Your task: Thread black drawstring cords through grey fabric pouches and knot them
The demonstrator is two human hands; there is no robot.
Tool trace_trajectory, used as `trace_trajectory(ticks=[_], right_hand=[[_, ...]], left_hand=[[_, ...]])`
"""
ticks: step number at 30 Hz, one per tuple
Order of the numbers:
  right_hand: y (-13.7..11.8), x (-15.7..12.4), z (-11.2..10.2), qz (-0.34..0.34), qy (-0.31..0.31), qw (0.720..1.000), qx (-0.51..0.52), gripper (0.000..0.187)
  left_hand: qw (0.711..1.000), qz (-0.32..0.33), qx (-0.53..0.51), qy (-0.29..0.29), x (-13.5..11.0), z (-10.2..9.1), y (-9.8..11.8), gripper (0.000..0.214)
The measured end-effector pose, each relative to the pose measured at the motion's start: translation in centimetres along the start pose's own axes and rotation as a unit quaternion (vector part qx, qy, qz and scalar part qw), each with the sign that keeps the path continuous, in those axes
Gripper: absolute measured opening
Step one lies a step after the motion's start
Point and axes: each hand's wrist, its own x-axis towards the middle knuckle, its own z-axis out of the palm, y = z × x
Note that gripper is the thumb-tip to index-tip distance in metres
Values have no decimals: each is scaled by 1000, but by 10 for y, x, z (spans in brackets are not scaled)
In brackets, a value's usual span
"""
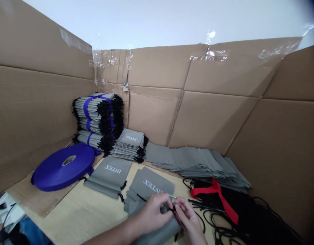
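Observation:
My left hand [158,211] and my right hand [186,216] meet over a grey fabric pouch [157,234]. Both are closed in a pinch on a black cord [173,210] at the pouch's edge. A thin silvery rod [172,196] shows between the fingertips; which hand grips it I cannot tell. Beyond my left hand juts a dark cord end [141,197]. Just behind my hands lie several overlapping grey pouches, the top one [157,180] printed INTEX. Left of them is a grey INTEX pouch [109,177] with black cord loops at its corners.
Bundled pouches with blue bands [94,117] stand at the back left, near a loose pouch stack [128,144]. A blue ribbon roll [62,168] lies left. Along the back wall spreads a grey pouch row [187,158]. Black cords [259,217] with a red tie [224,200] lie right. Cardboard walls [157,112] surround.

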Motion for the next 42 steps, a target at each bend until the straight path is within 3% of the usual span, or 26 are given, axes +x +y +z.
trace_trajectory(ticks=[5, 8, 15, 19, 26, 30, 35, 42], right_hand=[[-7, 7, -8, -38, -83, 991, -102, 34], [-13, 10, -9, -59, -97, 985, -129, 36], [-11, 10, -7, 1, -109, 989, -96, 46], [-1, 12, -14, 42, -163, 982, -88, 48], [5, 11, -20, 22, -231, 965, -120, 40], [5, 6, -20, -9, -221, 957, -186, 34], [13, 2, -22, -1, -161, 958, -236, 43], [13, 3, -15, -11, -193, 976, -103, 47]], left_hand=[[1000, 24, 15, -13, 0, -2, 2, 11], [998, 41, 38, -20, 1, -4, 1, 9], [970, 121, 203, -49, -4, -7, -6, 11], [946, 142, 279, -81, -8, -10, -5, 15], [920, 144, 344, -119, -8, -15, -1, 20], [920, 142, 338, -141, -7, -14, 0, 20], [944, 118, 269, -151, -5, -10, -2, 16], [981, 37, 140, -129, -3, -6, 1, 11]])
